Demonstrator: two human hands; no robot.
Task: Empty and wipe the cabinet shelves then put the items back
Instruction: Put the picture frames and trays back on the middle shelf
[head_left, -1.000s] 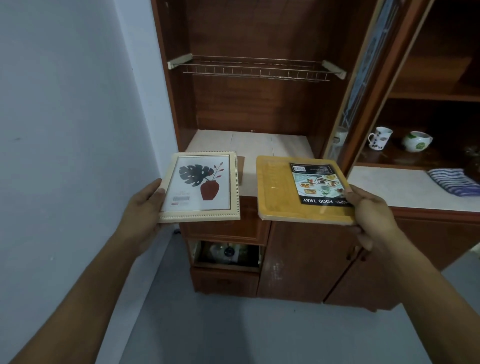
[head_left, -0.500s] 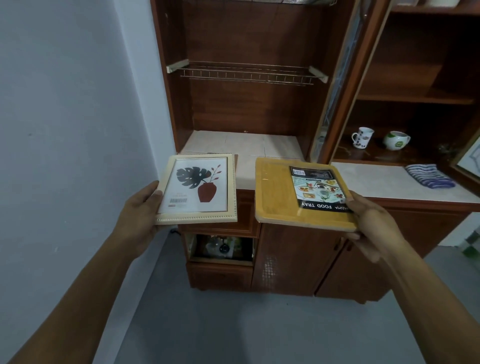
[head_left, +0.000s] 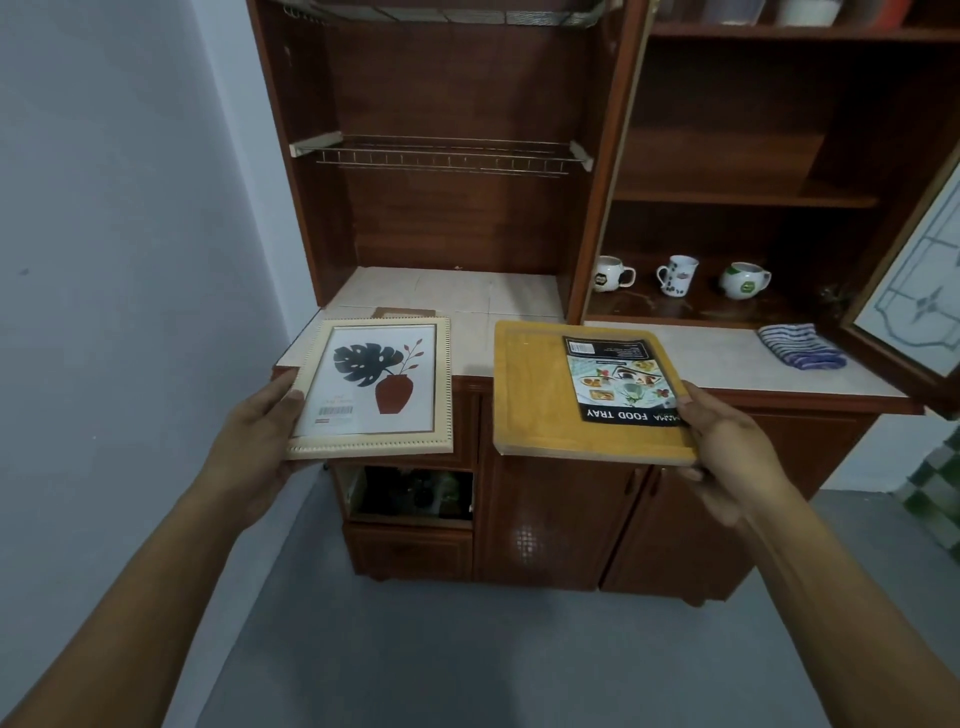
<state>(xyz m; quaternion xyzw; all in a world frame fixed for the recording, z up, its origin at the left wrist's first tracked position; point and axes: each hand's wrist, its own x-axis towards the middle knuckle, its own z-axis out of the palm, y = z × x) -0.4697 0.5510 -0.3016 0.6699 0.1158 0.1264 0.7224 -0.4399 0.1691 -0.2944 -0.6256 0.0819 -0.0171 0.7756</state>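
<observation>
Two flat rectangular things are held before the wooden cabinet (head_left: 447, 218): a beaded cream picture frame (head_left: 375, 387) is gripped by the left hand (head_left: 254, 431), a smooth yellow food tray (head_left: 576, 395) by the right hand (head_left: 727, 441), over the tiled bench's (head_left: 467, 296) front edge.

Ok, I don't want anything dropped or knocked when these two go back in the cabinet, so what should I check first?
1. Left hand grips the picture frame by its edge: ok.
2. Right hand grips the tray, by one corner only: ok.
3. Bare tiles on the shelf ahead: ok.
4. That the shelf is wiped: cannot tell.
5. Front of the shelf free: not ok, a small brown thing lies there.
</observation>
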